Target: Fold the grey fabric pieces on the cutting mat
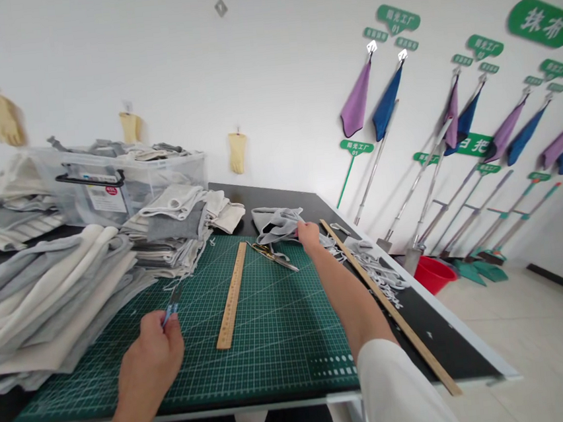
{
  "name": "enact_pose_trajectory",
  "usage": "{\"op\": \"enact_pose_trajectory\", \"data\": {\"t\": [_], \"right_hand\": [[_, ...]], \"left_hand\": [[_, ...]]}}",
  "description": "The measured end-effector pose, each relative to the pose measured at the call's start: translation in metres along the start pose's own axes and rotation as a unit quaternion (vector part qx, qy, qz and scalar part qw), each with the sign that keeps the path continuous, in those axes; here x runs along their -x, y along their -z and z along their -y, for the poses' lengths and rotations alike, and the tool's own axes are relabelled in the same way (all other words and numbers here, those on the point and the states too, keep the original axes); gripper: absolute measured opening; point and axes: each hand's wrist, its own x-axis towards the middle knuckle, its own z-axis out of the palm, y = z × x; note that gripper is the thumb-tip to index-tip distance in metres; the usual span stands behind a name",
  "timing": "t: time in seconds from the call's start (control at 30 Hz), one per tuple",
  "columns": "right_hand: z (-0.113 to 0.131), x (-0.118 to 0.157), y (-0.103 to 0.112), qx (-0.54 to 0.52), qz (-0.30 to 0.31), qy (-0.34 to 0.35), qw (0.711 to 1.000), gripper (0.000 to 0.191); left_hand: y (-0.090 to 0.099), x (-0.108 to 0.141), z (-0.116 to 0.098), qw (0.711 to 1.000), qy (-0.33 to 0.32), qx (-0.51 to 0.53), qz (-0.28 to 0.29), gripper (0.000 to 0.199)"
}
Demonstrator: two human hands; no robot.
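Observation:
My left hand [150,357] is closed round a small blue-handled tool [172,305], perhaps thread snips, its dark tip pointing up over the green cutting mat [273,331]. Reaching forward across the mat, my right hand [308,235] pinches the right edge of a crumpled grey cloth [277,223]. Gold-handled scissors [276,256] lie just below that cloth. A short wooden ruler [232,295] rests on the mat between my hands. Under my right forearm's far side runs a long wooden ruler [390,306], beside a heap of grey fabric strips [379,271].
Folded grey and cream fabric [50,293] is piled at the left. Behind stand another fabric stack [176,231] and a clear plastic box [134,179] filled with cloth. A red bucket [432,275] and mops are on the floor at right.

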Motion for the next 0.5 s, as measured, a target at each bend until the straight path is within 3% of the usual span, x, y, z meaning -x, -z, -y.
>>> {"op": "enact_pose_trajectory", "data": {"t": [0.17, 0.37, 0.5], "right_hand": [[0.041, -0.028, 0.024, -0.107, -0.038, 0.015, 0.993, 0.023], [0.089, -0.031, 0.057, -0.159, -0.107, 0.068, 0.979, 0.018], [0.128, -0.036, 0.092, -0.185, -0.171, 0.094, 0.963, 0.016]], "left_hand": [[0.001, -0.001, -0.001, 1.0, 0.007, 0.005, 0.009, 0.034], [0.002, 0.0, -0.001, 1.0, 0.005, 0.002, -0.001, 0.036], [0.0, 0.002, 0.0, 1.0, -0.003, -0.006, -0.02, 0.038]]}}
